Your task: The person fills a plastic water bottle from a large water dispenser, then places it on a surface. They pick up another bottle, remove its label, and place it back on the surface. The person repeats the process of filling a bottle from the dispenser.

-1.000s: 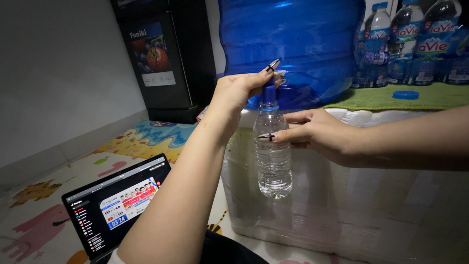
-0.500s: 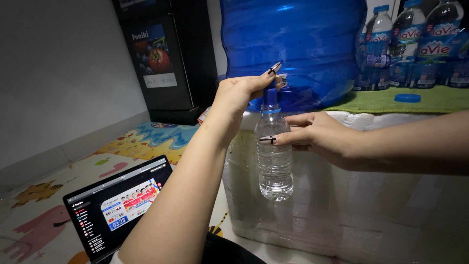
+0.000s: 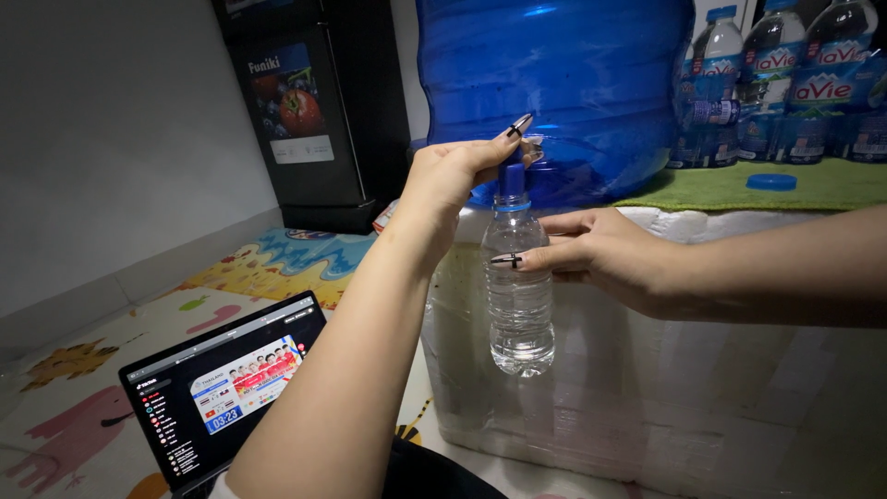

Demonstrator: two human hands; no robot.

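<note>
My right hand grips a small clear plastic bottle by its shoulder and holds it upright in the air, in front of a white wrapped stack. The bottle looks nearly full of water. Its blue neck sits just under the tap of a big blue water jug. My left hand is closed around that tap, with thumb and forefinger pinched above the bottle's mouth. The tap itself is mostly hidden by my fingers.
A green cloth under the jug carries a loose blue cap and a wrapped pack of water bottles. A black mini fridge stands at the back left. An open laptop lies on a colourful play mat.
</note>
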